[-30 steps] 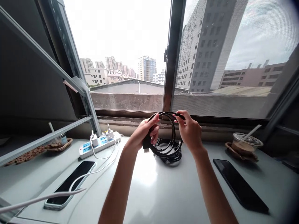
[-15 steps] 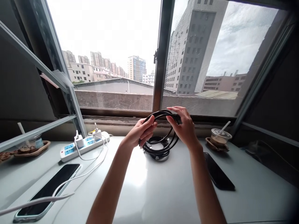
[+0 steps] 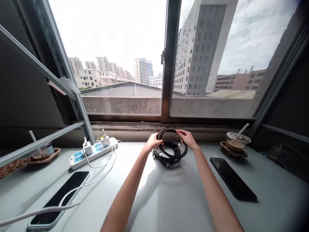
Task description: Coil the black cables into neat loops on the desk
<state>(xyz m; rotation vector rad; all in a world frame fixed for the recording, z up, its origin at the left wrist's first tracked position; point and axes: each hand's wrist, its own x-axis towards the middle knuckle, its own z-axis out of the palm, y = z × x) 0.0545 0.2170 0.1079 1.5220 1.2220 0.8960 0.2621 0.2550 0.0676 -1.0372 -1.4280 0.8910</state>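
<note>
Between my two hands hangs a coiled black cable (image 3: 186,150), its loops gathered in a ring and tilted toward me. My left hand (image 3: 154,141) is closed on the ring's left side, thumb over the loops. On the upper right, my right hand (image 3: 187,138) pinches the same ring. Right behind and below it, more coiled black cables (image 3: 166,163) lie on the white table (image 3: 178,206), with light-coloured connectors showing. The held ring overlaps this pile in view, and I cannot tell whether they touch.
At left are a white power strip (image 3: 93,154) with plugged-in chargers, a phone (image 3: 60,196) and a white cord (image 3: 89,183) across it. Another black phone (image 3: 233,178) lies at right, near a lidded drink cup (image 3: 235,141). A metal frame (image 3: 79,106) stands at left.
Both hands have come down toward the pile with the cable. Its loops now form a rounder, tidier ring, and the right hand has closed on its upper right side. The view has shifted slightly.
</note>
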